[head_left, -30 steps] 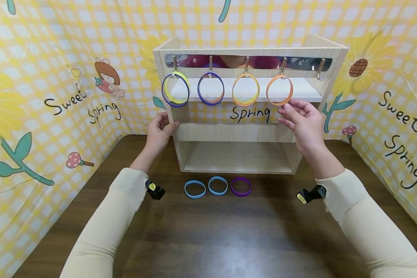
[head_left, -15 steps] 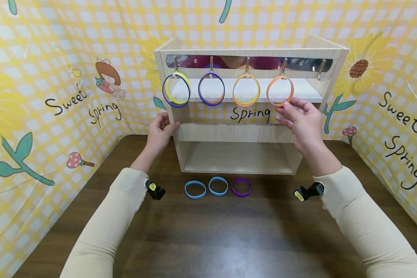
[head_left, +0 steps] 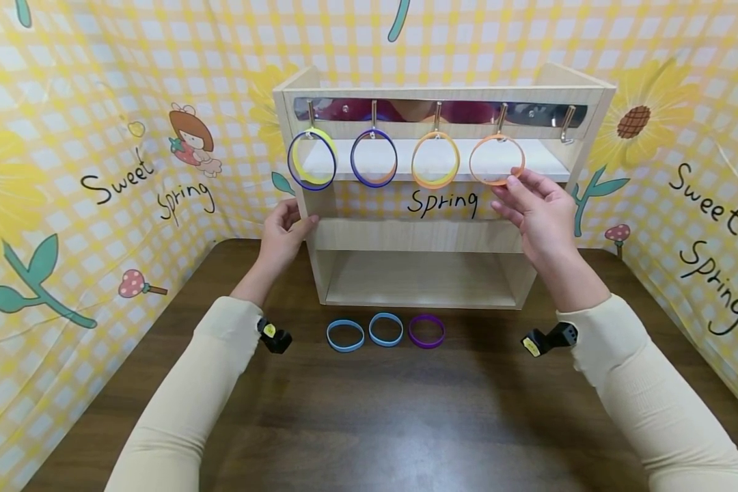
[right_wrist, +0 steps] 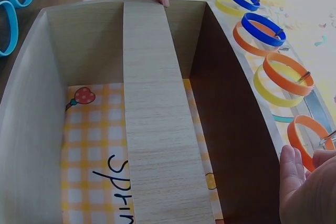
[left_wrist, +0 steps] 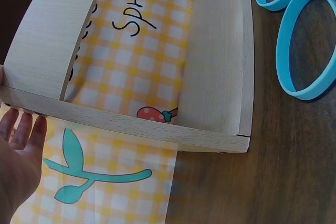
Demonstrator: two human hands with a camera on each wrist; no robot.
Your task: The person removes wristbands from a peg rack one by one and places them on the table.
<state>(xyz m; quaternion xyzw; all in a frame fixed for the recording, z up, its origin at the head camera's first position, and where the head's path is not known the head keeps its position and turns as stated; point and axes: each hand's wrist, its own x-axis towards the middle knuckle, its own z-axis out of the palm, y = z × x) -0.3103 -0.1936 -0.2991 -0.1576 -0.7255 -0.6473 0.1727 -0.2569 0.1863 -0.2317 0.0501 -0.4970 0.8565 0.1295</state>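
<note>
My right hand [head_left: 547,219] pinches the lower right of an orange wristband [head_left: 471,162], which hangs from the fourth hook of a small wooden shelf unit [head_left: 418,236]. Seen from the right wrist, the fingers [right_wrist: 291,169] lie close to that band. My left hand [head_left: 283,229] grips the unit's left side panel, thumb at the front edge and fingers round the outside. On the first hook hang a blue wristband [head_left: 290,165] and a yellow one. The second carries a blue wristband [head_left: 353,164] over an orange one, the third an orange wristband [head_left: 414,167] with a yellow one.
Two light blue wristbands [head_left: 346,349] and a purple wristband [head_left: 427,346] lie on the dark wooden table [head_left: 369,424] before the unit. A fifth hook [head_left: 568,124] juts out at the right end of the metal strip. Yellow checked cloth [head_left: 129,68] surrounds the table.
The orange wristband on the fourth hook looks wider, its lower right drawn to the right. My right hand has shifted slightly left, then back right. The left hand stays put.
</note>
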